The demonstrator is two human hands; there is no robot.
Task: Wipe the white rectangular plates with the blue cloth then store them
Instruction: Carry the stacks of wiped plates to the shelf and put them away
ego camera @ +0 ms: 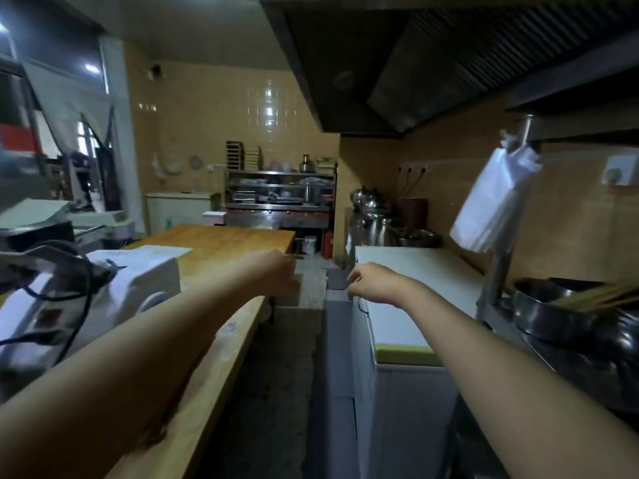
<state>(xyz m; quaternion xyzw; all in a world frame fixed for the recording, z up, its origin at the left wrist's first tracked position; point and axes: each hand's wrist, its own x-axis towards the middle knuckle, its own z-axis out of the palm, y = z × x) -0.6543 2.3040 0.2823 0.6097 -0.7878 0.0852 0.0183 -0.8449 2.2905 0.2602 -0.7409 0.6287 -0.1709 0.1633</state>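
Left forearm: nearest the camera, it crosses the lower left above the edge of the wooden table (221,250) and reaches forward
Left hand (273,267): over the table's far corner, fingers curled inward, nothing seen in it; whether the fist is fully closed cannot be told (the frame is blurred here)
Right hand (371,283): held above the aisle just beside the near left corner of the white chest (408,292), fingers bent downward, loosely curled, holding nothing visible
Plates and blue cloth: neither can be made out; a small pale stack (214,216) sits beyond the table's far end, too small to say what it is
White machine (131,281): on the table at the left, with a dark cable draped over it
Dark bowl (549,309): on the right-hand counter, with thin sticks lying across it
Plastic bags (494,198): a white bunch hanging from a metal post on the right, above the chest
Metal pots (387,223): grouped behind the chest against the tiled wall
Steel rack (280,191): at the back of the room, shelves crowded with utensils
Extractor hood (415,63): dark, spanning the upper right
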